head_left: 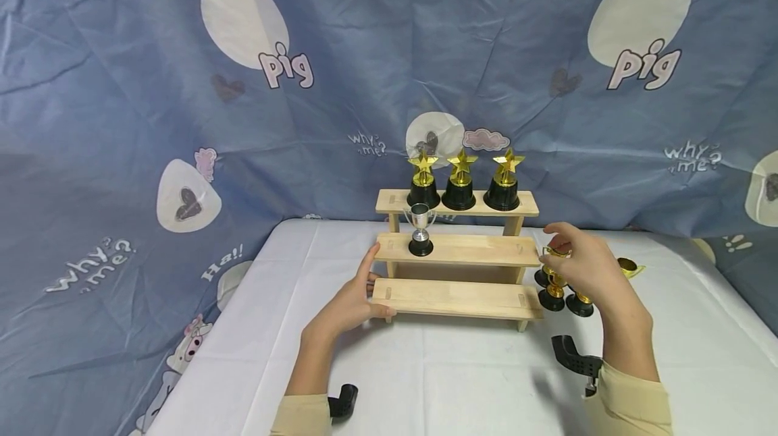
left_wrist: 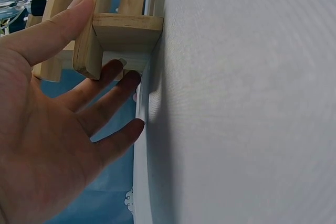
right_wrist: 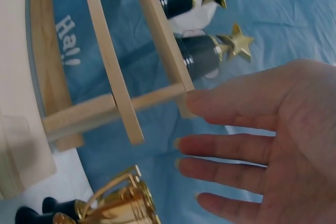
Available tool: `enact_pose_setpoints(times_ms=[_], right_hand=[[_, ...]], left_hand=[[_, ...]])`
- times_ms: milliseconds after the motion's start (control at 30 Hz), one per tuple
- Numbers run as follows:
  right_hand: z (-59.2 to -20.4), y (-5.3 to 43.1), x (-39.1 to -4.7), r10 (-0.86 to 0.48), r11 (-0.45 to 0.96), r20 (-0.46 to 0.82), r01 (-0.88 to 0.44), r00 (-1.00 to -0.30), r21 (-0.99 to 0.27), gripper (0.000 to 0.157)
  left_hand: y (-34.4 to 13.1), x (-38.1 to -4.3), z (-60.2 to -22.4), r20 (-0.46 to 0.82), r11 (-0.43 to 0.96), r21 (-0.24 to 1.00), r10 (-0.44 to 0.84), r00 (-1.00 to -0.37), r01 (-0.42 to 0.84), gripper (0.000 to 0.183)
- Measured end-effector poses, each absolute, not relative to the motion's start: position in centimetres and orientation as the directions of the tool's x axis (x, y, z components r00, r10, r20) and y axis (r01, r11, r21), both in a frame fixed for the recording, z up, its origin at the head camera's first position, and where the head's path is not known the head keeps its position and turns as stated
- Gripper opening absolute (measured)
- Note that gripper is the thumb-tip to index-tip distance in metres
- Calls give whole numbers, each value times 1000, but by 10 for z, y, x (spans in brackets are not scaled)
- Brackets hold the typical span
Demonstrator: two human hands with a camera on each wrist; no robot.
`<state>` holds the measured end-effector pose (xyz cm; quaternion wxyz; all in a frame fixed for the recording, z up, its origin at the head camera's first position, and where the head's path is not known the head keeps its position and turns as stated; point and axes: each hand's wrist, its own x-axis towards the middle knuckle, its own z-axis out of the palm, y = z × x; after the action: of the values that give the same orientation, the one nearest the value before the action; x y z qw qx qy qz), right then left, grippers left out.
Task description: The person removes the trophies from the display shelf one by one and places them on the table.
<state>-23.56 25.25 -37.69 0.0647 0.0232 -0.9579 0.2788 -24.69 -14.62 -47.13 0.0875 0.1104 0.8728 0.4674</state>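
A three-tier wooden stand [head_left: 450, 296] is in the middle of the head view. Three gold star trophies [head_left: 460, 183] with black bases occupy its top tier. On the middle tier, toward the left, a small silver trophy cup [head_left: 420, 230] stands upright. My left hand [head_left: 343, 304] is at the stand's left end, its thumb resting against a tier [left_wrist: 89, 40] and the other fingers loosely extended beside it. Beyond the stand's right end, my right hand [head_left: 583, 267] hovers over several gold trophy cups [head_left: 552, 293], holding nothing; its fingers [right_wrist: 226, 148] stretch toward the stand.
A white cloth [head_left: 474, 375] covers the table. Behind it hangs a blue patterned curtain [head_left: 365, 85], close to the back of the stand. Another gold cup [head_left: 629, 266] shows to the right of my right hand. Black wrist mounts [head_left: 574, 358] stick out from both forearms.
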Motion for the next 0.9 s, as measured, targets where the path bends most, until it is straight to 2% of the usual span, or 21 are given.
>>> enact_pose_setpoints(times_ms=[500, 733, 900], right_hand=[[-378, 226, -239, -105, 835, 181, -186, -978, -519, 52], [-384, 211, -242, -136, 808, 233, -244, -963, -537, 43], [-389, 199, -245, -156, 793, 256, -275, -954, -543, 47]], left_hand=[[-146, -246, -471, -50, 531, 841, 269, -962, 104, 128], [-147, -246, -473, -56, 531, 841, 267, -962, 99, 127], [-147, -246, -473, -55, 534, 840, 266, -962, 99, 127]])
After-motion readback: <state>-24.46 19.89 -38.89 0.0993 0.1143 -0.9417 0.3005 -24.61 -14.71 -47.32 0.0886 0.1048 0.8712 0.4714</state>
